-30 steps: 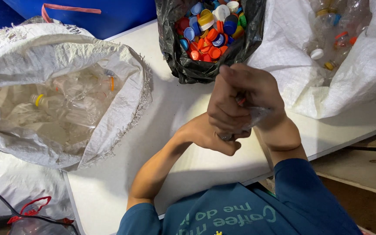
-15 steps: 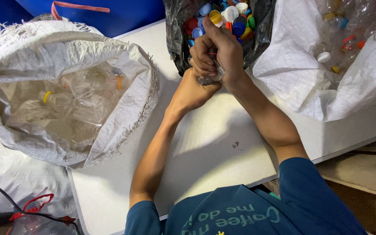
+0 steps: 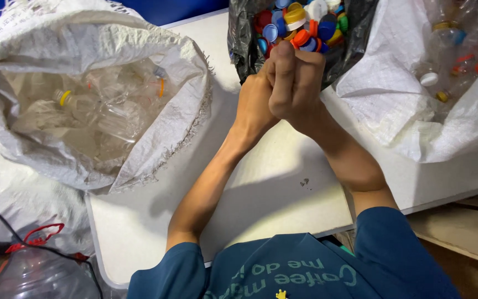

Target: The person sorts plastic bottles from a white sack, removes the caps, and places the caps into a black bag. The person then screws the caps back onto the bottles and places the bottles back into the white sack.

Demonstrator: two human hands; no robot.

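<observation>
Hands meet at the top middle of the head view, pressed together over the near edge of a black plastic bag (image 3: pixel 239 47) — the left hand (image 3: pixel 254 99) sits under and beside the right hand (image 3: pixel 297 83), both with fingers curled tight into fists. Whatever they clasp is hidden between the palms, so I cannot tell what, if anything, is gripped. The knuckles touch or nearly touch the heap of bottle caps (image 3: pixel 305 25) in that bag, a mix of blue, red, orange, yellow, white and green ones lying loose.

Both forearms stretch from dark blue sleeves at the bottom across a white table (image 3: pixel 272 194), which carries a small dark mark near its middle. On the table's left side stands a large white woven sack (image 3: pixel 156 149), its mouth rolled open, filled with clear plastic bottles (image 3: pixel 100 111) that have no caps — a few keep yellow or orange neck rings. At the right, a second white sack (image 3: pixel 394 105) lies slumped, holding clear bottles with caps on. Lower left, beside the table, a clear plastic container (image 3: pixel 40 274) rests near a red cord.
</observation>
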